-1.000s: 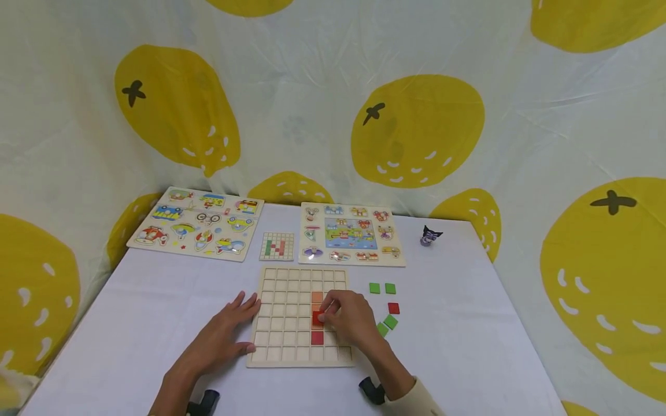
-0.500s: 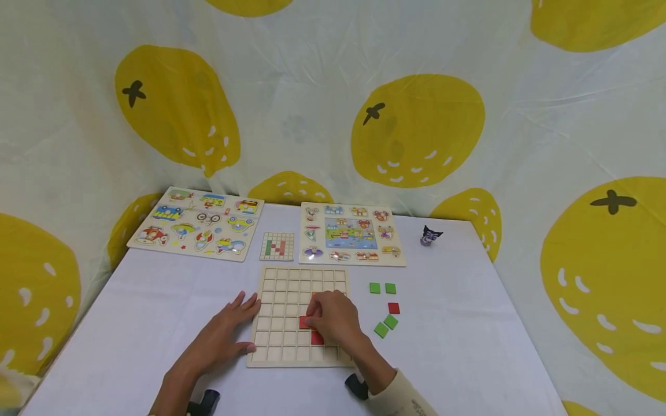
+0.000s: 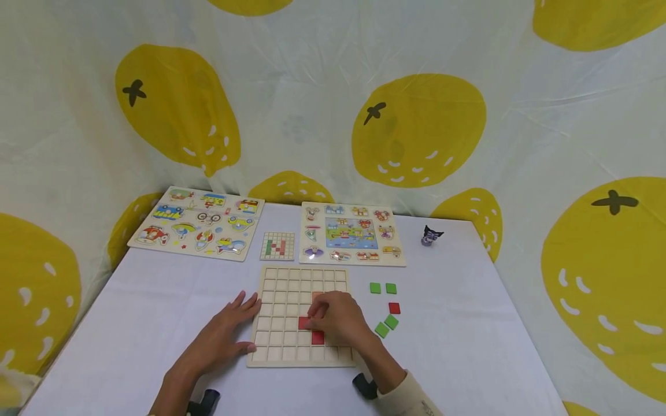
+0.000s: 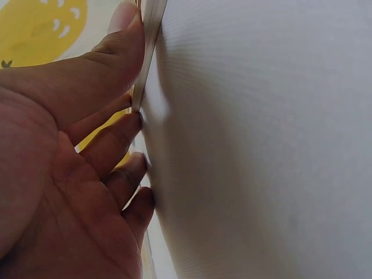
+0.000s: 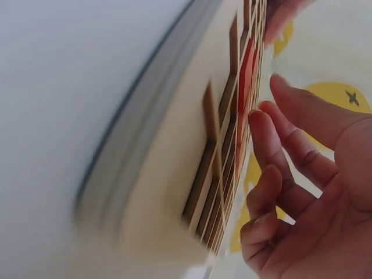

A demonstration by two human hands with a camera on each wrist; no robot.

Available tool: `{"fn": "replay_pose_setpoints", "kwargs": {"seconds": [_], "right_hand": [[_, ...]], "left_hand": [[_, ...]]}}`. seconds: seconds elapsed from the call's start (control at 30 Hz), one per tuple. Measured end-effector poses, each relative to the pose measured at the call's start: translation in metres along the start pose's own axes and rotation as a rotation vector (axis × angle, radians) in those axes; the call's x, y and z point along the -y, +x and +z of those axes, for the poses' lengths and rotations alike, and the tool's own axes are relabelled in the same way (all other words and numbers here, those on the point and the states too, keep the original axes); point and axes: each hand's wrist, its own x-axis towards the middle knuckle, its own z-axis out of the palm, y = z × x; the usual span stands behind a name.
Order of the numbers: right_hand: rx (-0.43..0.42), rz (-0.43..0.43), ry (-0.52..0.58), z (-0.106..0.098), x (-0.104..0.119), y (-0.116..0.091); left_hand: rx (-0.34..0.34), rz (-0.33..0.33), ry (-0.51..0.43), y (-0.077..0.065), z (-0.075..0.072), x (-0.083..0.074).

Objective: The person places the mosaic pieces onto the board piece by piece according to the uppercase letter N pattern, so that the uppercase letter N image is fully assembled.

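A pale wooden grid board (image 3: 281, 364) lies on the table in the head view. My left hand (image 3: 221, 338) rests against its left edge, fingers spread, and the left wrist view shows its fingertips touching the rim. Over the board is my right hand (image 3: 340, 318), its fingertips beside a red square tile (image 3: 303, 323) that lies in a cell. In the right wrist view the thumb stands apart from the bent fingers, with nothing pinched between them. A second red tile (image 3: 318, 338) sits one row nearer. An orange tile (image 3: 317, 295) partly shows behind the right hand, which hides cells there.
Right of the board lie several green tiles (image 3: 375, 288) and one loose red tile (image 3: 394, 308). Behind it are a small pattern card (image 3: 277, 246), a vehicle puzzle (image 3: 195, 222) and another picture puzzle (image 3: 352, 234). A small dark figurine (image 3: 430, 235) stands at back right.
My right hand has carried the red tile left and set it in a cell, then let go and shifted slightly right. The left hand stays in place.
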Motion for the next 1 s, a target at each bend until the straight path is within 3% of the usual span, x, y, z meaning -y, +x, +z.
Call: {"fn": "replay_pose_setpoints", "kwargs": {"seconds": [0.47,0.83,1.0], "right_hand": [[-0.191,0.053,0.025,-0.053,-0.053,-0.010],[-0.233,0.234,0.004,-0.083,-0.099,-0.028],[-0.260,0.317,-0.057,-0.090,-0.114,-0.033]], "left_hand": [[-0.007,0.021,0.010,0.001,-0.001,0.001],[-0.003,0.014,0.003,0.000,0.000,0.002],[0.000,0.011,0.008,0.000,-0.001,0.000]]}}
